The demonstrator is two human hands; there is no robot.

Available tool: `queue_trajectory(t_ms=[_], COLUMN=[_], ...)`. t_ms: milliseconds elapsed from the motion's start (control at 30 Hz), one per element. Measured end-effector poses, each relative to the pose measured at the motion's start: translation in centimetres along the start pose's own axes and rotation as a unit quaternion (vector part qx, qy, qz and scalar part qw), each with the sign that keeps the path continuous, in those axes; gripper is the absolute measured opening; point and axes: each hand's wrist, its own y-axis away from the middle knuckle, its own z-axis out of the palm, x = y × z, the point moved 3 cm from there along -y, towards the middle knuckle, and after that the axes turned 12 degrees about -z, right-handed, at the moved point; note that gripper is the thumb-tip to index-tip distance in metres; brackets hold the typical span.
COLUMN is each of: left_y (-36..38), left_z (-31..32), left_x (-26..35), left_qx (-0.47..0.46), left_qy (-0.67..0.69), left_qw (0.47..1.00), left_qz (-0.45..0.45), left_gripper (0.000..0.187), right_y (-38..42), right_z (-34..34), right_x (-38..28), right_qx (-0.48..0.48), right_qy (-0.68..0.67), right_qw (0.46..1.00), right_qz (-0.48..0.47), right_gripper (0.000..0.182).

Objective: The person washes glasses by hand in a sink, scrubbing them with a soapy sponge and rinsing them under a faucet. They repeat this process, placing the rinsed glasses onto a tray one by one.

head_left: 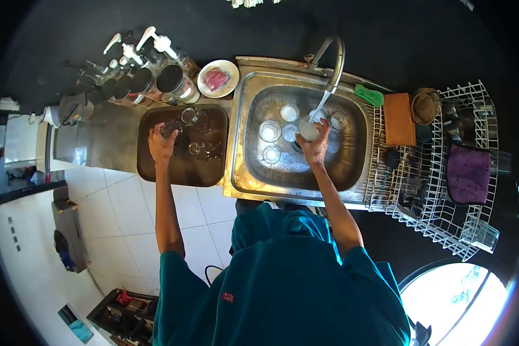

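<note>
My left hand [161, 144] is at the left part of a brown tray [181, 176], its fingers closed round a clear glass [172, 128]. Two more clear pieces of glassware, one of them a glass mug [190, 116], are on the same tray. Over the steel sink [346, 170], my right hand [315, 149] grips a drinking glass [308, 130] beneath the running faucet [335, 72]. Water streams down into this glass, which looks cloudy white. Several other glasses stand in the sink around it, including a wide glass [270, 131] to the left.
Lidded jars [176, 83] and pump bottles [161, 43] crowd the back left, beside a white plate [218, 79] holding something pink. A green sponge [369, 95] lies at the sink's back right corner. Further right are a white wire rack [438, 228] and a purple cloth [469, 174].
</note>
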Motion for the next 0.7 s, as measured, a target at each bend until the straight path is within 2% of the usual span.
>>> queue_trajectory(t_ms=[67, 100, 167, 267, 400, 433, 467, 500, 533, 567, 600, 633, 667, 700], left_y=[-2.2, -2.7, -3.9, -3.8, -3.4, -3.2, -3.0, -2.7, -2.2, -1.5, -0.3, 1.7, 3.7, 5.3], left_z=[2.9, 3.5, 5.1, 5.2, 5.7, 5.5, 5.2, 4.8, 3.8, 2.7, 1.6, -0.4, -1.6, -1.8], left_x=[-1.4, -1.2, -0.7, 1.2, -0.4, -0.9, -1.3, -1.1, -1.0, -1.0, 0.2, 2.6, 5.1, 7.2], left_qx=[-0.002, -0.011, -0.055, -0.073, -0.059, -0.049, -0.04, -0.037, 0.016, 0.069, 0.07, 0.153, 0.233, 0.267], left_qy=[-0.076, -0.072, -0.192, -0.23, -0.211, -0.154, -0.095, -0.097, 0.0, 0.095, 0.093, 0.116, 0.138, 0.185], left_qw=[0.997, 0.997, 0.979, 0.97, 0.976, 0.987, 0.995, 0.995, 1.0, 0.993, 0.993, 0.981, 0.962, 0.946], left_qz=[0.009, 0.018, -0.042, -0.04, -0.015, -0.004, 0.007, 0.012, 0.005, -0.002, 0.002, -0.01, -0.023, 0.012], left_gripper=[0.054, 0.054, 0.06, 0.064, 0.07, 0.069, 0.069, 0.069, 0.06, 0.051, 0.051, 0.042, 0.033, 0.025], right_y=[-0.6, -0.5, -1.3, -2.0, -2.8, -2.6, -2.3, -2.2, -2.5, -2.4, -2.3, -2.4, -2.4, -2.3], right_z=[0.4, 0.5, 0.8, 1.0, 0.3, 0.2, 0.3, 0.4, 0.1, -0.1, -0.2, -0.2, 0.1, 0.2], right_x=[-1.0, -1.2, -0.9, -1.0, -2.0, -1.7, -1.3, -1.0, -1.1, -1.0, -0.9, -0.6, -0.1, 0.3], right_qx=[0.022, 0.025, 0.037, 0.023, 0.003, 0.007, 0.006, 0.005, 0.009, 0.0, -0.01, -0.008, 0.01, 0.025], right_qy=[-0.002, -0.007, -0.017, -0.042, -0.147, -0.15, -0.235, -0.318, -0.321, -0.321, -0.321, -0.325, -0.384, -0.442], right_qw=[1.0, 0.999, 0.999, 0.998, 0.989, 0.988, 0.969, 0.942, 0.941, 0.935, 0.926, 0.925, 0.903, 0.876], right_qz=[0.007, 0.023, 0.01, 0.031, 0.031, 0.033, 0.07, 0.104, 0.103, 0.15, 0.196, 0.195, 0.193, 0.19], right_gripper=[0.082, 0.081, 0.079, 0.08, 0.075, 0.075, 0.071, 0.067, 0.067, 0.065, 0.062, 0.062, 0.062, 0.062])
